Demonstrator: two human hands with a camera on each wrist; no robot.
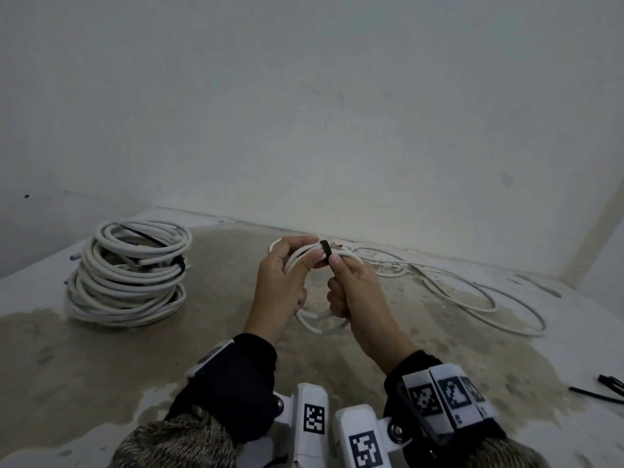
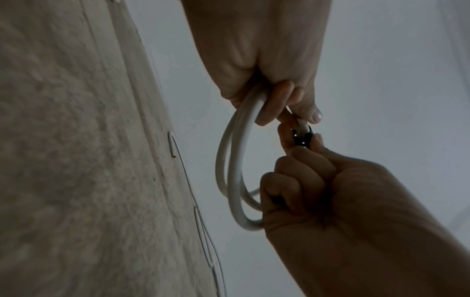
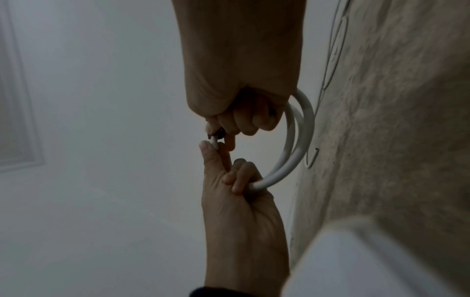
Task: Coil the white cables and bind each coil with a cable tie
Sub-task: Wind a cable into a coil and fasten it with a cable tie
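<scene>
Small white coil held mid-frame, black tie going round its top

The coil (image 1: 315,292) hangs between both hands at the centre of the head view, above the stained desk (image 1: 135,359). It looks light, and the round smooth-jacketed cable seems springy enough to fan open if let go, so I judge the best hold is right beside the binding point. The left hand (image 1: 282,288) has fingers and thumb curled tight round the top strands; the right hand (image 1: 351,292) pinches the black cable tie (image 1: 326,253) at the top while its lower fingers curl round the loops (the wrist views show two or three turns). At middle left sits a stack of bound coils (image 1: 130,271); loose cable (image 1: 472,292) trails at middle right, spare ties (image 1: 604,388) at the lower right edge.
</scene>
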